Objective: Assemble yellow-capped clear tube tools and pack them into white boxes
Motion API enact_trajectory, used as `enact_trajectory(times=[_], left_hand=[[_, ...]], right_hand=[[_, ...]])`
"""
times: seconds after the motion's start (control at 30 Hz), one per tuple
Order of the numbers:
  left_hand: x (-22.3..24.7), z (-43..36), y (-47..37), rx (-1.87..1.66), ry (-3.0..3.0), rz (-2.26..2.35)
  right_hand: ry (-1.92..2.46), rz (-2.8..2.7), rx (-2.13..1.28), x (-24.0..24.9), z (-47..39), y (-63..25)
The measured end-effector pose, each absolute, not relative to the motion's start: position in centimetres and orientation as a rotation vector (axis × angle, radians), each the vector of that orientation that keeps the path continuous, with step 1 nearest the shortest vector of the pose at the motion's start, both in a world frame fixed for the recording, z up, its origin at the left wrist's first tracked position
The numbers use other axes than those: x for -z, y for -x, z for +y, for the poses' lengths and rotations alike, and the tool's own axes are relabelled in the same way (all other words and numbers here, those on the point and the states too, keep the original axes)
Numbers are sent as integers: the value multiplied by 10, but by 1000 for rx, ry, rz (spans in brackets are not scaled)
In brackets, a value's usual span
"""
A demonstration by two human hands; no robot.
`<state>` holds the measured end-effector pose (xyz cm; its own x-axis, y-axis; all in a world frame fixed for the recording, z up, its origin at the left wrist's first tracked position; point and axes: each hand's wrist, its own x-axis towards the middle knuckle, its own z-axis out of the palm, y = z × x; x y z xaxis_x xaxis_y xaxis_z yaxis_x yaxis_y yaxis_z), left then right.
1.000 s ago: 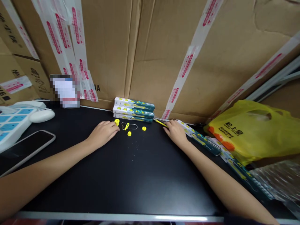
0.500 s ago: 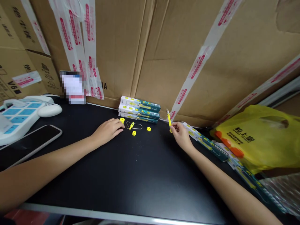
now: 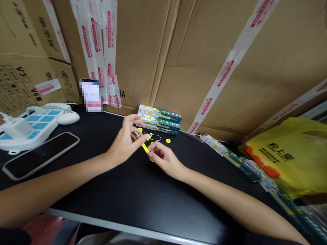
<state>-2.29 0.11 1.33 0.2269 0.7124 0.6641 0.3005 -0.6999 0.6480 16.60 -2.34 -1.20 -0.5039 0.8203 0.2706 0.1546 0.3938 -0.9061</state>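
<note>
My right hand point(image 3: 168, 159) pinches the lower end of a slim yellow spring scale part point(image 3: 145, 148), held tilted above the dark table. My left hand point(image 3: 124, 139) is at its upper, metal-tipped end, with thumb and curled fingers closed around it and the index finger raised. Just behind the hands lie a bent wire hook point(image 3: 157, 138) with a small yellow piece point(image 3: 150, 136), partly covered by the left thumb. A round yellow cap point(image 3: 168, 140) sits to their right. Another yellow cap point(image 3: 140, 129) shows behind my left fingers.
Stacked spring scale boxes point(image 3: 163, 126) stand against the cardboard wall point(image 3: 217, 44). More boxes point(image 3: 235, 160) line the right side beside a yellow plastic bag point(image 3: 288, 156). At left are a power strip point(image 3: 48, 120), a dark-screened phone point(image 3: 42, 154) and a blurred upright phone point(image 3: 91, 97).
My right hand has brought the yellow spring scale part leftward and nearer. My left hand has left the yellow cap on the table, risen, and closed on the part's metal-tipped end.
</note>
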Motion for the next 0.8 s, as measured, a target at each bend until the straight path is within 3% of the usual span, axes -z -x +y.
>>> enact_trajectory(times=[0.07,0.2,0.33,0.5,0.8], left_hand=[[-14,10,36,-1456,-2547,965],[-3,16,38,-783,-3221,657],[13,9,27,-696,-3104,823],[11,20,35,-921,-2659,1067],[12,31,40,-942,-2276,1097]], right_hand=[[856,-1910,-1073,19,-19,-163],[941,-1883,-971,35,-14,-166],[952,-2024,-778,32,-8,-177],[1046,-2204,-194,23,15,-193],[1221,-2413,169,34,32,-195]])
